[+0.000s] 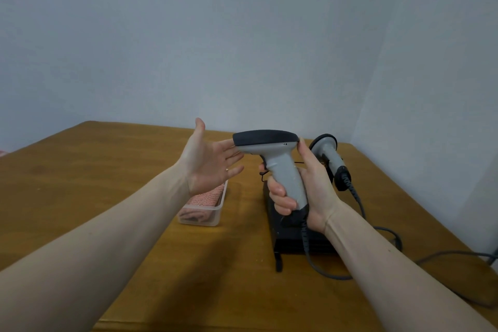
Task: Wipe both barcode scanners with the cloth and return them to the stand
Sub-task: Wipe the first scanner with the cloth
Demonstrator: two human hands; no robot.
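Barcode scanner [275, 159] being gripped by handle in right hand [304, 186], left hand [207, 162] spread wide touching its nose; cloth [206, 201] lying unused in near-left tub [213, 217]; second scanner [330, 156] resting far right on stand [296, 240]; wiping apparently pending.

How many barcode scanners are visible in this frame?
2. One scanner is held up by its handle in the right hand. The second scanner sits behind it on the black stand. None seems hidden.

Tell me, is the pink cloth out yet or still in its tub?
Still in: the cloth lies rolled inside the clear tub, with neither hand holding it.
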